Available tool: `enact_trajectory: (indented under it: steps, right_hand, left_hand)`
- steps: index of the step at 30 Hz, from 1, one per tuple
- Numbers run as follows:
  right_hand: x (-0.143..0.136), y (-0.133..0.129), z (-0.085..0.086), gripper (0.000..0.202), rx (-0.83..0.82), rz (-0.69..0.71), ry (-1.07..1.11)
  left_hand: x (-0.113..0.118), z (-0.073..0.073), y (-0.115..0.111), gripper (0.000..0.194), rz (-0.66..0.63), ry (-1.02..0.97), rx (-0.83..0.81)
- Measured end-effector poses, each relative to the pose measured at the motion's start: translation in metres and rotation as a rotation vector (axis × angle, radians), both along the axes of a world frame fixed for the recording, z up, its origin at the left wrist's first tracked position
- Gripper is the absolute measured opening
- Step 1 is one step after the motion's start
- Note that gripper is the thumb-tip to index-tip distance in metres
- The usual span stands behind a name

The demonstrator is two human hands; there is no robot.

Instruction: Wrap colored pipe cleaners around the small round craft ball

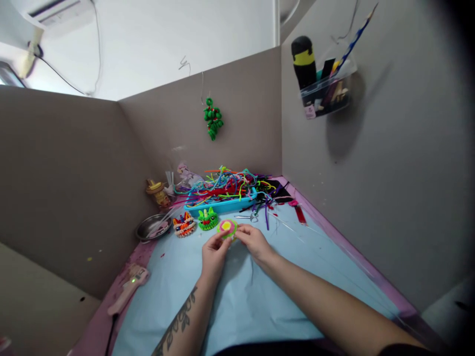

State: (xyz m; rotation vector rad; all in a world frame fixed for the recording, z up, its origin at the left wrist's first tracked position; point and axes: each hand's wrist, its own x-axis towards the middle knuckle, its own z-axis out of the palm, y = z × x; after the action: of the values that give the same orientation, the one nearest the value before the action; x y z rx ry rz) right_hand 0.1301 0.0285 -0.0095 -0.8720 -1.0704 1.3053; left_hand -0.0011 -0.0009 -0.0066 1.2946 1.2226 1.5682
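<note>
- A small round fuzzy piece (226,226), pink with a yellow centre and lime-green rim, sits between two bare hands, in front of the wearer; whether it touches the bench (181,277) below is hard to tell.
- The left grip (214,251) is closed on the piece's near left edge, thumb across its front. The right grip (255,242) pinches its right edge, fingertips together.
- The piece looks soft, so squeezing from both sides could bend the rim or flatten the layers; if either grip slackens, it may twist out of line.
- Just beyond the right grip lie scissors (247,216). A forward push could nudge them, or catch a fingertip on the points, which face left.
- Beyond both grips, a blue tray (222,205) overflows with tangled fuzzy stems (230,185). Tugging one could drag others along, because they cross and overhang the rim.
- Just beyond the left grip stand a green figure (208,219) and, farther left, an orange figure (184,225); a careless reach could topple them.
- Well left of the left grip, nearer the wearer, a corded pink tool (129,289) shows a green light. It may be powered, perhaps hot, so a swinging forearm could brush it.
</note>
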Motion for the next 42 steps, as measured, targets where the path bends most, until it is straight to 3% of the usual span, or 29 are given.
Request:
enact_trajectory:
  steps: [9, 15, 28, 42]
  right_hand:
    - [0.000, -0.005, 0.005, 0.016, 0.001, -0.026, 0.003]
    - [-0.002, -0.005, 0.005, 0.015, -0.026, -0.036, 0.027]
    - [-0.006, -0.012, 0.007, 0.014, -0.031, 0.028, 0.067]
    - [-0.003, -0.013, 0.012, 0.035, -0.082, 0.149, 0.150]
  left_hand:
    - [0.005, 0.010, -0.007, 0.034, 0.028, 0.069, 0.021]
    - [0.007, 0.010, -0.009, 0.029, 0.054, 0.099, 0.037]
    - [0.003, 0.005, -0.002, 0.038, 0.076, -0.046, 0.007]
    - [0.006, 0.009, -0.009, 0.033, -0.003, 0.088, 0.041]
